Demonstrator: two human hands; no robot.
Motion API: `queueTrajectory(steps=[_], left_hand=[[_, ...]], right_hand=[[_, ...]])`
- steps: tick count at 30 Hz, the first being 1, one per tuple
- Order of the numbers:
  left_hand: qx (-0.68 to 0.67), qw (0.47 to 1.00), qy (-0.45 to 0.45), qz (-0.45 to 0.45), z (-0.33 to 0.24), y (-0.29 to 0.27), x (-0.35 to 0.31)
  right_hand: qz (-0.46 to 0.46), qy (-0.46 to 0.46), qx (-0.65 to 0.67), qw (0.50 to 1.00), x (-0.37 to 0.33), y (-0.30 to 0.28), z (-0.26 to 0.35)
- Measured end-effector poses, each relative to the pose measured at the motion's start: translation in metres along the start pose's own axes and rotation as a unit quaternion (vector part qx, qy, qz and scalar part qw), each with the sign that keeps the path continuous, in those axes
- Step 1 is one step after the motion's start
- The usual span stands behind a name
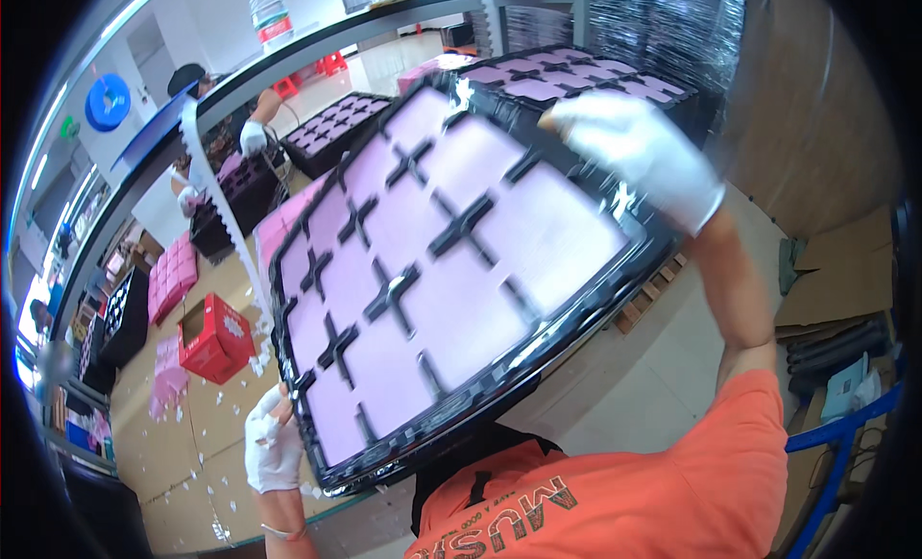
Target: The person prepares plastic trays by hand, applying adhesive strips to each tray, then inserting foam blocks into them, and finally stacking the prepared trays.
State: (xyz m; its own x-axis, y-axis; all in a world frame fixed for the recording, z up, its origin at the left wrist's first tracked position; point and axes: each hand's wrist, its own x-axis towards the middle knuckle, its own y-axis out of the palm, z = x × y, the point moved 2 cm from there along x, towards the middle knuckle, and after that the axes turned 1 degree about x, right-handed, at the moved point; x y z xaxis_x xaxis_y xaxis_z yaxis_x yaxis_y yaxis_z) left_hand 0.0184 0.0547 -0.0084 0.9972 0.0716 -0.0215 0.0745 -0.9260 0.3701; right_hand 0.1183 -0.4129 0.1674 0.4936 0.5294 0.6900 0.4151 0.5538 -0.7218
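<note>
A large black plastic tray is held up tilted in front of me. Pale pink flat pieces fill its compartments, parted by black cross-shaped ridges. My left hand, in a white glove, is closed on the tray's lower left edge. My right hand, also white-gloved and slightly blurred, grips the upper right edge. The fingers behind the rim are hidden on both sides.
A workbench with white scraps carries a red box and pink padded sheets. More filled trays are stacked behind. A co-worker's gloved hand is at another tray. Cardboard stands at right.
</note>
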Motion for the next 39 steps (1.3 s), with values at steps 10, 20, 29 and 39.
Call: queueTrajectory(steps=[10, 20, 29, 39], left_hand=[[-0.141, 0.983, -0.035, 0.112, 0.008, 0.235, 0.209], [-0.019, 0.998, 0.013, 0.065, -0.002, 0.330, 0.236], [0.049, 0.993, -0.023, 0.101, 0.007, 0.394, 0.232], [0.059, 0.997, -0.015, 0.040, 0.024, 0.408, 0.193]], right_hand=[[0.032, 0.200, 0.021, 0.979, -0.020, -0.114, -0.384], [-0.279, 0.377, -0.129, 0.873, -0.122, -0.108, -0.373], [-0.157, 0.435, -0.120, 0.878, -0.137, -0.111, -0.381], [-0.078, 0.500, -0.335, 0.795, -0.117, -0.096, -0.380]])
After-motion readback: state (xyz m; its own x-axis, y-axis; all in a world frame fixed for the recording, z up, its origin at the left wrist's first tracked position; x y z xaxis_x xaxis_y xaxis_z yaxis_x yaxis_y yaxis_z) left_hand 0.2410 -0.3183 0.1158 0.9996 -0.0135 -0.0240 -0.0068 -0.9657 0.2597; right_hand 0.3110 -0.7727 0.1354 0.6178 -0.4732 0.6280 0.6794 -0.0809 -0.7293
